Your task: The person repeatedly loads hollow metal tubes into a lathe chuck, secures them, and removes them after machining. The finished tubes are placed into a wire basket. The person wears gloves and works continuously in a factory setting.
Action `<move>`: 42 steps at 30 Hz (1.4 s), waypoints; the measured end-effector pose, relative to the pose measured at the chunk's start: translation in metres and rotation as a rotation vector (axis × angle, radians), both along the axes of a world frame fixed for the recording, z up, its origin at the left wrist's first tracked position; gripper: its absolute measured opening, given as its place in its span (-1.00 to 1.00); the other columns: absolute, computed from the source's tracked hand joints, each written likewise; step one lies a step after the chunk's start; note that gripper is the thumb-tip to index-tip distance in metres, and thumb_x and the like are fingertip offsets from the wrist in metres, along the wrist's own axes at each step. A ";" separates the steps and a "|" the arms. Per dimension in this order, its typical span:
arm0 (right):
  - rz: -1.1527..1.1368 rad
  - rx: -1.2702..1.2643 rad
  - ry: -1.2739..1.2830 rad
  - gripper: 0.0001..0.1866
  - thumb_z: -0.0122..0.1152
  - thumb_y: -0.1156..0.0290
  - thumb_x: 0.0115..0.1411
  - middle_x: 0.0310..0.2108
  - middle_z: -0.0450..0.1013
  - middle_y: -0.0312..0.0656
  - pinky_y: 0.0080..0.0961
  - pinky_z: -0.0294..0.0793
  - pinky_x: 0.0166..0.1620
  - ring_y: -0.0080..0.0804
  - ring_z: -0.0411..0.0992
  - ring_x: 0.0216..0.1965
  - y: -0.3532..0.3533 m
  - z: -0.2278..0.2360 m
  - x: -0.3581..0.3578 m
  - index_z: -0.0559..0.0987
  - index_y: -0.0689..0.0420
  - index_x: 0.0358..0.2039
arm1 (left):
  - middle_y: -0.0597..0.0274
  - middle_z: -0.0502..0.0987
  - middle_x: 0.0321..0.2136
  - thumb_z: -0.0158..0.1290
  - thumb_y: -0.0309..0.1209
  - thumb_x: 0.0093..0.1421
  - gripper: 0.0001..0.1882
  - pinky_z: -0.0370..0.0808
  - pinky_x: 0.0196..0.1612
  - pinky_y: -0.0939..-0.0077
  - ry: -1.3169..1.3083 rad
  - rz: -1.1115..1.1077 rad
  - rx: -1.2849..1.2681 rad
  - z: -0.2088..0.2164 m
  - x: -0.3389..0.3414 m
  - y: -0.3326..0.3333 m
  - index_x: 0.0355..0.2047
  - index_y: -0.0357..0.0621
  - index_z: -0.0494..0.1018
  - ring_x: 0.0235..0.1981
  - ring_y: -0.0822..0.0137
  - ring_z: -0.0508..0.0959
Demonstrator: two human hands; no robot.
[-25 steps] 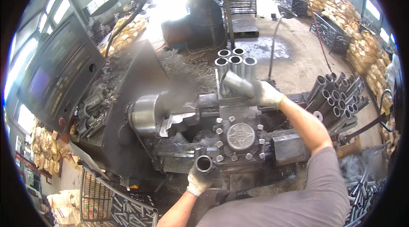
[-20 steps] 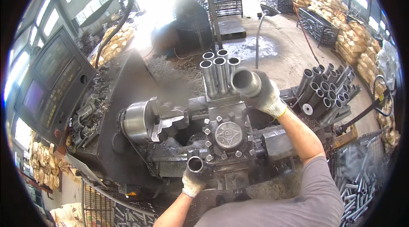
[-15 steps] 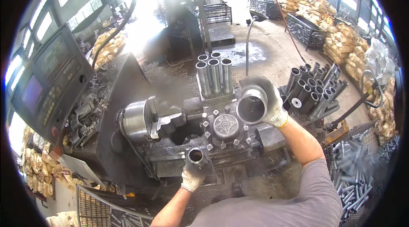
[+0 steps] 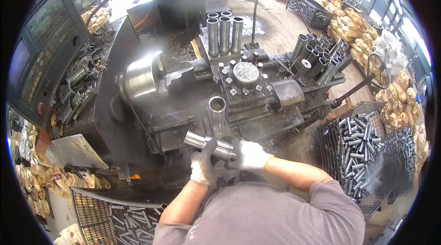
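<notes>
My left hand (image 4: 204,166), in a white glove with dark fingers, grips a shiny steel tube (image 4: 196,139) from the near side. The tube lies almost level, tilted slightly down to the right. At its right end, my right hand (image 4: 250,155) closes on the same tube, its fingertips partly hidden. Just beyond both hands another steel tube (image 4: 217,112) stands upright with its open end up; its foot is hidden. Farther off are the lathe's round chuck (image 4: 143,77) and its bolted tool post (image 4: 246,74).
Several tubes (image 4: 224,36) stand upright behind the tool post. More tubes (image 4: 317,56) lean in a bunch at the right. Wire baskets of short tubes (image 4: 360,153) stand at the right and lower left. A control panel (image 4: 46,52) rises at the left.
My right hand has come down from beside the tool post to meet my left. The tube in my hands now lies sideways, and another tube stands upright beyond them. The view has shifted.
</notes>
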State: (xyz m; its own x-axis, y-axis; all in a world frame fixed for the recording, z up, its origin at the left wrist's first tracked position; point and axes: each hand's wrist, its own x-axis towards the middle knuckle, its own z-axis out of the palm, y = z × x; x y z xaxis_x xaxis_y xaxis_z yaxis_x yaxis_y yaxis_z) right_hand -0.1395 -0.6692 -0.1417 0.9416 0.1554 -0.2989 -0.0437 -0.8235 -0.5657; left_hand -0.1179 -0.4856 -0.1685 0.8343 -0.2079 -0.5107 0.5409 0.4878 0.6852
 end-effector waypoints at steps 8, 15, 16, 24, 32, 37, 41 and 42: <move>-0.023 0.277 0.328 -0.34 0.55 0.03 -0.04 -0.23 0.71 0.04 -0.26 0.66 -0.04 -0.21 0.70 -0.19 -0.014 -0.073 0.015 0.70 0.23 -0.01 | 0.03 0.66 -0.07 -0.03 -0.20 0.42 -0.63 0.61 0.09 -0.03 0.101 0.130 -0.390 -0.081 -0.001 0.021 0.05 -0.20 0.51 -0.03 -0.02 0.66; 0.060 0.400 -0.357 -0.58 0.52 0.24 0.04 -0.26 0.66 0.05 -0.16 0.68 -0.13 -0.06 0.68 -0.24 -0.051 -0.024 0.003 0.63 0.19 -0.14 | 0.04 0.68 -0.08 -0.08 -0.09 0.58 -0.57 0.69 -0.04 0.10 0.106 0.014 -0.345 -0.121 0.007 0.048 0.08 -0.21 0.53 -0.12 0.04 0.71; 0.117 0.106 -0.578 -0.60 0.52 0.24 0.07 -0.29 0.66 0.04 -0.15 0.68 -0.13 -0.04 0.68 -0.24 -0.075 -0.052 0.014 0.64 0.17 -0.16 | 0.04 0.69 -0.06 -0.06 0.01 0.57 -0.50 0.71 -0.10 0.14 0.035 -0.064 -0.237 -0.110 0.007 0.049 0.12 -0.20 0.51 -0.16 0.07 0.73; -0.243 0.156 -0.351 -0.39 0.65 0.12 -0.01 -0.14 0.71 0.00 -0.30 0.72 -0.02 -0.13 0.72 -0.11 -0.157 -0.035 -0.003 0.64 0.12 0.01 | 0.08 0.66 -0.03 0.50 0.13 0.09 0.04 0.65 0.09 0.31 -0.478 -0.139 0.408 -0.038 0.017 0.035 0.39 -0.21 0.31 0.00 0.24 0.68; -0.200 0.102 -0.406 -0.37 0.56 0.17 0.05 -0.10 0.63 0.08 -0.09 0.71 -0.05 0.13 0.66 -0.15 -0.108 -0.073 0.031 0.55 0.15 0.08 | 0.06 0.72 -0.05 0.61 -0.27 -0.03 -0.18 0.64 0.05 0.28 -1.011 0.090 1.186 -0.040 0.104 -0.040 0.22 -0.16 0.48 -0.07 0.15 0.73; -0.107 -0.267 -0.109 -0.40 0.53 0.17 0.05 -0.15 0.64 0.11 -0.06 0.70 -0.08 0.15 0.67 -0.13 -0.135 -0.078 -0.008 0.56 0.14 0.07 | 0.11 0.72 -0.13 0.52 -0.28 0.11 -0.35 0.64 0.01 0.29 -1.070 0.092 1.206 -0.035 0.126 -0.022 0.16 -0.19 0.53 -0.13 0.25 0.71; 0.085 0.236 -0.168 -0.57 0.44 0.21 0.23 -0.14 0.66 0.09 -0.04 0.67 -0.02 0.08 0.67 -0.09 -0.039 -0.049 -0.018 0.61 0.05 0.07 | 0.11 0.61 0.06 0.33 -0.24 0.35 -0.40 0.59 0.16 0.28 -0.620 0.212 0.441 -0.012 0.108 0.028 0.30 -0.18 0.41 0.06 0.23 0.63; 0.089 0.133 -0.067 -0.59 0.43 0.22 0.25 -0.13 0.66 0.08 -0.05 0.67 -0.03 0.09 0.67 -0.09 -0.008 -0.044 -0.003 0.62 0.06 0.06 | 0.11 0.62 0.06 0.31 -0.15 0.37 -0.38 0.59 0.19 0.25 -0.519 0.237 0.252 -0.017 0.101 0.043 0.31 -0.16 0.41 0.07 0.20 0.63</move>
State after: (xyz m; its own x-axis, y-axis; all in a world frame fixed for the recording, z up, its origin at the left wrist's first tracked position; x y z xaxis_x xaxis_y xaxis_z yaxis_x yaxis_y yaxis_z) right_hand -0.1424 -0.6774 -0.1860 0.9396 0.2727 -0.2070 0.0675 -0.7404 -0.6688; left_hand -0.0167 -0.4428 -0.1856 0.9955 0.0877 -0.0357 0.0034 0.3433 0.9392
